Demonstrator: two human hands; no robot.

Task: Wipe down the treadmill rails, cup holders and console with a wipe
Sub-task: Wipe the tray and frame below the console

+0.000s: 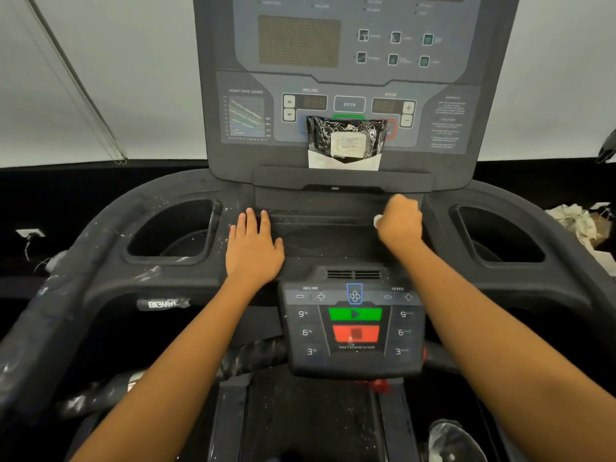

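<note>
White crumpled wipe (378,221) bunched in my right hand (400,221), fingers curled round it, at the right of the black plastic console tray (326,235); left hand (255,248) lies flat at left, bracing I guess.

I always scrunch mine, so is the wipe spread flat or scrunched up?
Scrunched up. Only a small white lump of the wipe shows beside the right hand, whose fingers curl round it.

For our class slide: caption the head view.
The right hand grips a wipe on the console shelf; left hand rests flat.
</note>
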